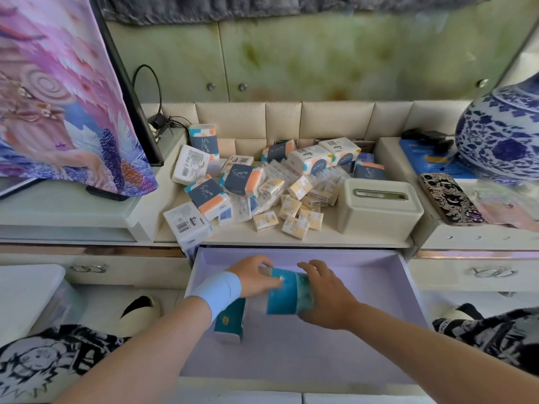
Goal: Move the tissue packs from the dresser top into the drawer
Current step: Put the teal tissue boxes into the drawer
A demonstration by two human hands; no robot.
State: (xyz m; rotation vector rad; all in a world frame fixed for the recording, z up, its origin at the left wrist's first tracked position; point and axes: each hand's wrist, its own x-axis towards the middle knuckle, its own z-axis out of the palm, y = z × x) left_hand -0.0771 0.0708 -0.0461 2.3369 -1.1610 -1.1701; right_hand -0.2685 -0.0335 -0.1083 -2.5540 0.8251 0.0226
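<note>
Inside the open drawer (pixel 408 290), the left hand (pixel 253 277) and right hand (pixel 323 295) clasp a teal tissue pack (pixel 288 294) from either side, beside a second teal pack (pixel 229 323). Remaining packs (pixel 248 182) lie heaped straight ahead on the dresser top (pixel 320 237), the closest of them nearer the left hand.

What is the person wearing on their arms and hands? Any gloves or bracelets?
No gloves on either hand, and no sleeves reach the forearms. The left hand has a wide, pale blue wristband wrapped round the wrist just behind it. The right hand has nothing on its wrist. A black-and-white printed garment shows at the bottom corners of the picture.
</note>
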